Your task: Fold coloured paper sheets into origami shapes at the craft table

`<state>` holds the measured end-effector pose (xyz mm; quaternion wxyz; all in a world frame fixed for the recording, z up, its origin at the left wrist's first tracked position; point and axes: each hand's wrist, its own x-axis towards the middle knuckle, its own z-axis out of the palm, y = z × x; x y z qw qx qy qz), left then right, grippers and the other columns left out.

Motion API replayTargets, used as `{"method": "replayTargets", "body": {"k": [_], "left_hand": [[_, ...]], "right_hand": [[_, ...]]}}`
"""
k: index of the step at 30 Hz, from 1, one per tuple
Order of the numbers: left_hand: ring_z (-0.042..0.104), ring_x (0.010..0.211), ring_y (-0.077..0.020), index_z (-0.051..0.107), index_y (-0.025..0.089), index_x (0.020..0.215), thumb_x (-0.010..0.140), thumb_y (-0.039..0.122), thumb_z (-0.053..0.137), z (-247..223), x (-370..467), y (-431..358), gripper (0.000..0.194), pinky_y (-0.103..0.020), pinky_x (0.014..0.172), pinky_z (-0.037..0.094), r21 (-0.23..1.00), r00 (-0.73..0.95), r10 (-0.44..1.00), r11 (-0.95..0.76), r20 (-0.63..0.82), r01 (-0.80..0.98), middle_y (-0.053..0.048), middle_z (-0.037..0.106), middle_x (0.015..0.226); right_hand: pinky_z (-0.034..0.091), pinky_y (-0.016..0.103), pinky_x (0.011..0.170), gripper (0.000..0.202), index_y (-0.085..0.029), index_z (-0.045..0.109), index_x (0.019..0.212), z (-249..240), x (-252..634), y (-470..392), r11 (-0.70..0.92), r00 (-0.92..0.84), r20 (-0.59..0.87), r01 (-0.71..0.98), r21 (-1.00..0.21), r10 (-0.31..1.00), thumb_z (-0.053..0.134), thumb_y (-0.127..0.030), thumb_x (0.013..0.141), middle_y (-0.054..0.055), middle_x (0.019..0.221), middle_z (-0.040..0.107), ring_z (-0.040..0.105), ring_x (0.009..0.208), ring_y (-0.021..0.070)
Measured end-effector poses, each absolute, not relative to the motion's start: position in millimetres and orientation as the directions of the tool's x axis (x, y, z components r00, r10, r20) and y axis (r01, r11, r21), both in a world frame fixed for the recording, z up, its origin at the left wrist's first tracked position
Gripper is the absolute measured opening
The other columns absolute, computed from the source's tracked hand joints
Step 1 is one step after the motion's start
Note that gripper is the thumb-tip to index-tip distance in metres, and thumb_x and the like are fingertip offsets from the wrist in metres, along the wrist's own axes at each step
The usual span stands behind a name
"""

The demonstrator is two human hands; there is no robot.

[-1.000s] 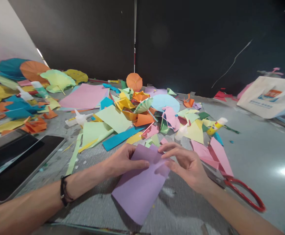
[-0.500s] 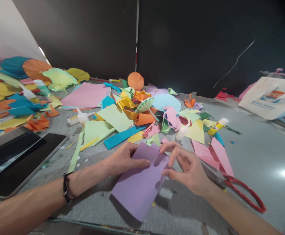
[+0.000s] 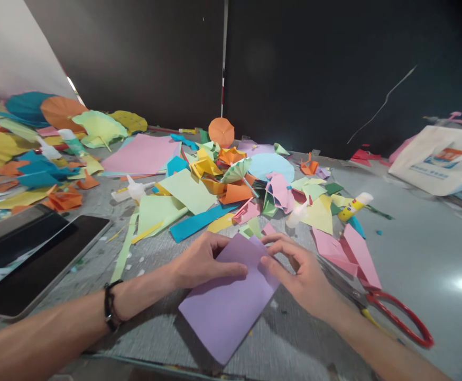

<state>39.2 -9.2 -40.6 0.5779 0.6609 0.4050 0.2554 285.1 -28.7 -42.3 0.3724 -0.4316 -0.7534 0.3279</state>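
Observation:
A folded sheet of purple paper (image 3: 229,312) is tilted over the front of the table, between my two hands. My left hand (image 3: 205,262) grips its left side, the thumb lying across the top face and the fingers hidden behind. At the upper right edge, my right hand (image 3: 300,270) pinches the paper between thumb and fingers, where a second layer shows. Red-handled scissors (image 3: 401,317) lie beside my right wrist, their blades partly hidden by it. Folded pink paper (image 3: 345,251) rests just beyond that hand.
Colourful paper scraps and a blue strip (image 3: 201,222) spread beyond my hands. A glue stick (image 3: 356,206) and a white glue bottle (image 3: 136,189) lie among them. Two dark phones or tablets, one a phone (image 3: 48,264), are at left. A white bag (image 3: 439,159) stands far right.
My right thumb and fingers have closed onto the paper's upper right edge, where they were looser before. The paper's near end has shifted slightly left.

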Motion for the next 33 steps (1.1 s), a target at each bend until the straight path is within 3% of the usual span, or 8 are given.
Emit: {"method": "replayTargets", "body": {"k": [2, 5, 8, 14, 19, 28, 33], "left_hand": [[0.057, 0.063, -0.013, 0.077, 0.011, 0.089, 0.078, 0.042, 0.084, -40, 40, -11, 0.034, -0.022, 0.054, 0.04, 0.966, 0.535, 0.836, -0.024, -0.123, 0.259, -0.002, 0.068, 0.072], [0.055, 0.063, -0.0123, 0.075, 0.012, 0.082, 0.076, 0.044, 0.086, -41, 41, -12, 0.035, -0.022, 0.053, 0.039, 0.964, 0.56, 0.818, -0.032, -0.127, 0.265, -0.001, 0.066, 0.071], [0.052, 0.063, -0.011, 0.073, 0.012, 0.081, 0.073, 0.047, 0.089, -43, 41, -12, 0.039, -0.021, 0.053, 0.037, 0.964, 0.609, 0.785, -0.063, -0.113, 0.259, 0.001, 0.064, 0.07], [0.041, 0.06, -0.0086, 0.068, 0.013, 0.074, 0.071, 0.047, 0.09, -42, 42, -12, 0.04, -0.021, 0.05, 0.029, 0.946, 0.622, 0.778, -0.129, -0.09, 0.298, 0.006, 0.05, 0.063], [0.044, 0.061, -0.0096, 0.069, 0.014, 0.076, 0.071, 0.041, 0.088, -41, 42, -12, 0.034, -0.021, 0.051, 0.03, 0.94, 0.619, 0.776, -0.113, -0.119, 0.322, 0.006, 0.052, 0.065], [0.045, 0.065, -0.0105, 0.069, 0.014, 0.076, 0.072, 0.037, 0.086, -46, 43, -11, 0.029, -0.022, 0.054, 0.03, 0.933, 0.625, 0.769, -0.118, -0.13, 0.339, 0.005, 0.054, 0.068], [0.043, 0.063, -0.0096, 0.068, 0.014, 0.075, 0.07, 0.036, 0.088, -43, 43, -10, 0.031, -0.022, 0.053, 0.029, 0.929, 0.638, 0.759, -0.135, -0.127, 0.345, 0.007, 0.049, 0.066]], "right_hand": [[0.053, 0.043, 0.107, 0.011, -0.027, 0.065, 0.106, -41, 285, -30, 0.509, -0.342, 0.387, 0.44, -0.739, 0.857, 0.071, -0.026, 0.097, 0.005, 0.129, 0.066, 0.062, 0.128, 0.0246], [0.049, 0.046, 0.113, 0.021, -0.027, 0.066, 0.112, -38, 283, -36, 0.723, -0.453, 0.564, 0.465, -0.511, 0.69, 0.07, -0.013, 0.096, 0.007, 0.134, 0.061, 0.056, 0.133, 0.0246], [0.046, 0.047, 0.118, 0.02, -0.023, 0.067, 0.108, -37, 281, -41, 0.849, -0.601, 0.6, 0.377, -0.37, 0.528, 0.065, -0.006, 0.098, 0.008, 0.132, 0.063, 0.05, 0.138, 0.0253], [0.05, 0.046, 0.116, 0.018, -0.02, 0.064, 0.109, -37, 277, -43, 0.873, -0.657, 0.58, 0.298, -0.386, 0.482, 0.063, -0.005, 0.099, 0.009, 0.13, 0.065, 0.051, 0.137, 0.0245], [0.052, 0.046, 0.115, 0.017, -0.02, 0.062, 0.109, -34, 277, -45, 0.872, -0.689, 0.545, 0.296, -0.389, 0.477, 0.06, -0.006, 0.1, 0.009, 0.129, 0.067, 0.052, 0.137, 0.0247], [0.054, 0.046, 0.114, 0.014, -0.019, 0.06, 0.106, -26, 275, -47, 0.911, -0.742, 0.53, 0.354, -0.21, 0.411, 0.059, -0.007, 0.1, 0.009, 0.124, 0.069, 0.056, 0.133, 0.026], [0.059, 0.046, 0.108, 0.018, -0.022, 0.058, 0.1, -26, 271, -47, 0.904, -0.722, 0.545, 0.371, -0.214, 0.426, 0.059, -0.005, 0.096, 0.008, 0.119, 0.069, 0.059, 0.129, 0.0256]]}}
